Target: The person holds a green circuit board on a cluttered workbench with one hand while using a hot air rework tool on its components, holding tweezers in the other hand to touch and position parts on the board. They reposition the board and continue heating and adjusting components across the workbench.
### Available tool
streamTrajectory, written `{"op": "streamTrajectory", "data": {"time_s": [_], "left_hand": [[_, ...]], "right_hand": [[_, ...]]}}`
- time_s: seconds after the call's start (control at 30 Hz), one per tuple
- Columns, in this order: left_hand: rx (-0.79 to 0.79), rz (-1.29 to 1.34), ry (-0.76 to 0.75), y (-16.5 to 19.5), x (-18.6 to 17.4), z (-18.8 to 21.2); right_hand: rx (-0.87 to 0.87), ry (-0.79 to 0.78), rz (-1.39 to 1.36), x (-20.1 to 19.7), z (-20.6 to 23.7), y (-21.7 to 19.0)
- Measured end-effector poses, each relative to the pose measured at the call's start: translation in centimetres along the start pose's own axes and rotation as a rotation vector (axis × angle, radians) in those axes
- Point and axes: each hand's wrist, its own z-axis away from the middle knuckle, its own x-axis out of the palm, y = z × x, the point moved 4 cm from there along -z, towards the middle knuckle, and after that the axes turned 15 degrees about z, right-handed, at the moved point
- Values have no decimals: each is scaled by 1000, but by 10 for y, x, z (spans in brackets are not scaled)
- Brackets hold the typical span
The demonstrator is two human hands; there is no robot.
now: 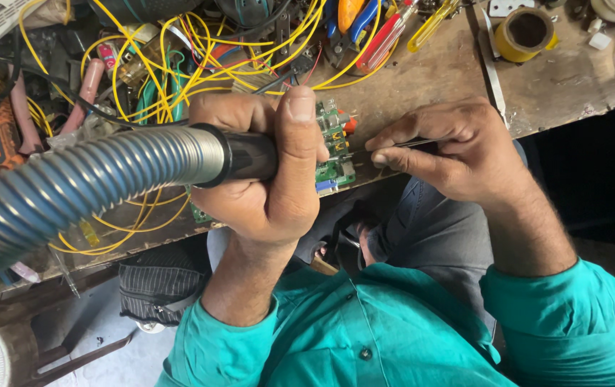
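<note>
My left hand is clenched around the black handle of a tool fed by a ribbed blue-grey hose, with my thumb laid along the top. The long axis of handle and hose runs nearly level across the view, the hose trailing off to my left and thickening toward the camera, the working end pointing right toward the green circuit board; the tip itself is hidden behind my thumb and fingers. My right hand pinches a thin dark metal tool, probably tweezers, between thumb and fingertips. That tool lies almost horizontal too, but points the other way, leftward, its end meeting the board's right edge. The board sits at the front edge of the worn wooden bench, between my two hands, partly covered by the left one. Behind it is a tangle of yellow wires, and farther back on the bench lie a red-handled screwdriver and a roll of yellow tape, well apart from my hands.
</note>
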Motion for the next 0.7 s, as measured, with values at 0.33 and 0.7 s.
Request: {"op": "streamTrajectory", "data": {"time_s": [0.33, 0.7], "left_hand": [[1, 15, 16, 1, -1, 1], [-5, -22, 5, 5, -2, 3]], "right_hand": [[-1, 2, 17, 0, 0, 0], [23, 3, -19, 1, 1, 1]]}}
